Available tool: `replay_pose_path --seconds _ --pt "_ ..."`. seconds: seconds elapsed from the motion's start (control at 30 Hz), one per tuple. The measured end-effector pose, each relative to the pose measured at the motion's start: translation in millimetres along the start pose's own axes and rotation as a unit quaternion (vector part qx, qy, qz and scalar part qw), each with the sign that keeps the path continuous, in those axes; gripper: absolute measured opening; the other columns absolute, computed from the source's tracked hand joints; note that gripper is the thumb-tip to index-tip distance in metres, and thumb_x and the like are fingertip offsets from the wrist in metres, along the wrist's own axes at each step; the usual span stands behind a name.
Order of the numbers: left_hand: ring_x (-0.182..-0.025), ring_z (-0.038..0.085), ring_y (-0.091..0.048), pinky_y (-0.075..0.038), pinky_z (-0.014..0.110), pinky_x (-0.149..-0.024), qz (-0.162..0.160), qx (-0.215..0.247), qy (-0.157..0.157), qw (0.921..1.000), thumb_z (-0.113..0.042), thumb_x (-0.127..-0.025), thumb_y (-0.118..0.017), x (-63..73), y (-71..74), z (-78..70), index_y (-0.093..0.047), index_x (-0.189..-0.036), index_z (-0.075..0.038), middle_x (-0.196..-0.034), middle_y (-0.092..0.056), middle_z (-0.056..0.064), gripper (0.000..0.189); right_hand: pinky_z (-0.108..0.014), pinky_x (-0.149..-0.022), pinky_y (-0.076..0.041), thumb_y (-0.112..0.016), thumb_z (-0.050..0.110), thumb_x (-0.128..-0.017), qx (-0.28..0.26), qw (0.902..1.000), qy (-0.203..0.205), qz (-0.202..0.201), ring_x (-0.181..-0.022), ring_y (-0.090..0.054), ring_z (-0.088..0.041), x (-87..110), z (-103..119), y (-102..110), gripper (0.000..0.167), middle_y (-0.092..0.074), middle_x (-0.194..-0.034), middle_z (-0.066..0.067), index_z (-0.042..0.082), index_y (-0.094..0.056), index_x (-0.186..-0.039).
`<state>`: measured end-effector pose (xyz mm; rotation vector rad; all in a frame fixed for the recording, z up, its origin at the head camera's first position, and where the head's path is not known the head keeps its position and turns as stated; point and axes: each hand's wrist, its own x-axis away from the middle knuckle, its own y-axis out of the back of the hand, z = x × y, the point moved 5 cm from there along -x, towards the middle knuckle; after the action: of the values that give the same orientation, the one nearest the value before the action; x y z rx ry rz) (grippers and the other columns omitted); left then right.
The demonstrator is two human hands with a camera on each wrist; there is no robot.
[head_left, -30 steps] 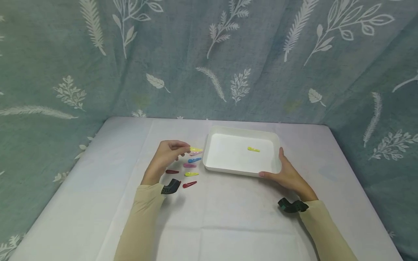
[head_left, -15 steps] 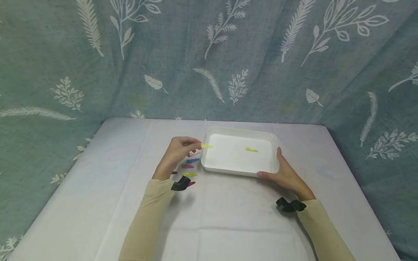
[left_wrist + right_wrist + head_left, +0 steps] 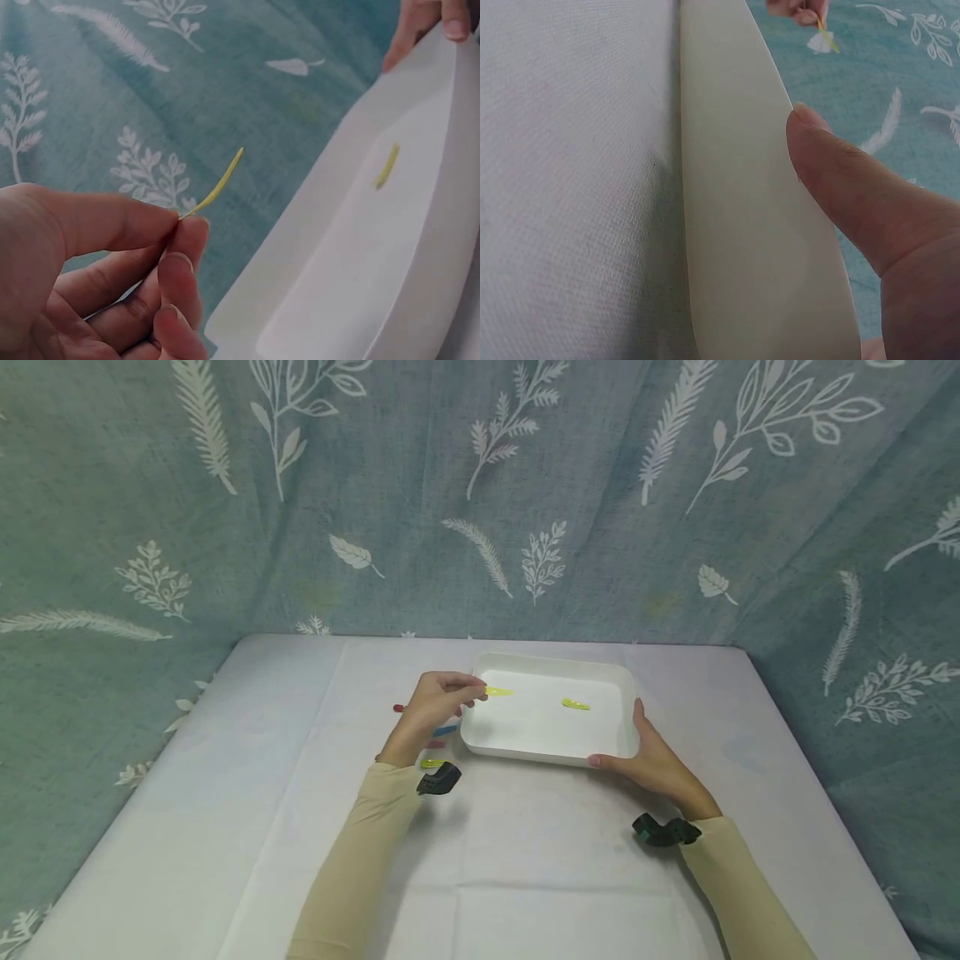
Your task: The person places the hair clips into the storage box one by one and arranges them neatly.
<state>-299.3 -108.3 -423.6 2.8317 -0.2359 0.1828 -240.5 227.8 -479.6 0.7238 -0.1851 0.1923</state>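
My left hand (image 3: 438, 703) pinches a yellow snap hair clip (image 3: 498, 692) between thumb and fingertips. In the head view it overlaps the left part of the white tray (image 3: 525, 731). The left wrist view shows the clip (image 3: 223, 185) slim and bent, its tip pointing up. Another yellow hair clip (image 3: 576, 704) lies on the tray floor, right of its middle. My right hand (image 3: 660, 768) grips the tray's near right corner, the thumb (image 3: 847, 172) on the front rim and the fingers along the right side. Those fingers are mostly hidden in the right wrist view.
Left of the tray, partly hidden by my left arm, lie a blue hair clip (image 3: 445, 731), a pink one (image 3: 436, 744), a yellow one (image 3: 432, 763) and a red piece (image 3: 399, 707). A leaf-patterned curtain (image 3: 420, 527) hangs behind the white-covered table (image 3: 555, 877).
My left hand has carried the yellow hair clip rightward from the row of clips to over the tray's left side. My right hand keeps its grip on the tray.
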Motion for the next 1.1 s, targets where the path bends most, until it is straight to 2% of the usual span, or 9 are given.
replay_pose_path --seconds 0.27,0.43,0.83,1.1 --pt "-0.098 0.028 -0.067 -0.050 0.026 -0.075 0.006 0.009 -0.001 0.9999 -0.022 -0.097 -0.070 -8.2 -21.6 -3.6 -0.078 -0.112 -0.010 -0.101 -0.080 0.004 0.021 -0.067 -0.125 -0.016 -0.084 0.062 -0.077 -0.002 1.0000 -0.001 0.001 -0.160 -0.004 -0.048 -1.4 -2 0 0.147 0.005 -0.172 -0.026 0.008 0.025 -0.160" --pt "-0.093 0.017 -0.067 -0.050 0.026 -0.075 0.014 0.012 0.000 0.9998 -0.022 -0.097 -0.070 -13.8 -35.4 -3.5 -0.078 -0.111 -0.010 -0.103 -0.080 0.006 0.020 -0.066 -0.125 -0.016 -0.084 0.062 -0.077 0.000 1.0000 -0.004 0.002 -0.160 -0.005 -0.047 -2.5 -3 -1 0.147 0.005 -0.173 -0.025 0.008 0.025 -0.161" --pt "-0.082 0.011 -0.066 -0.049 0.023 -0.070 0.034 0.014 -0.025 0.9990 -0.019 -0.097 -0.072 -26.6 -60.9 -8.1 -0.078 -0.110 -0.005 -0.099 -0.081 0.007 0.020 -0.065 -0.125 -0.016 -0.083 0.064 -0.077 -0.001 0.9999 -0.013 0.005 -0.160 -0.004 -0.046 -1.4 -1 0 0.147 0.005 -0.173 -0.024 0.009 0.024 -0.161" --pt "-0.079 0.010 -0.065 -0.048 0.023 -0.068 0.046 0.019 -0.022 0.9985 -0.018 -0.095 -0.073 -34.8 -75.3 -6.3 -0.078 -0.110 -0.004 -0.096 -0.081 0.006 0.021 -0.065 -0.125 -0.016 -0.083 0.064 -0.077 -0.002 0.9998 -0.021 0.005 -0.160 -0.005 -0.046 -2.7 -1 0 0.147 0.005 -0.173 -0.024 0.010 0.025 -0.161"
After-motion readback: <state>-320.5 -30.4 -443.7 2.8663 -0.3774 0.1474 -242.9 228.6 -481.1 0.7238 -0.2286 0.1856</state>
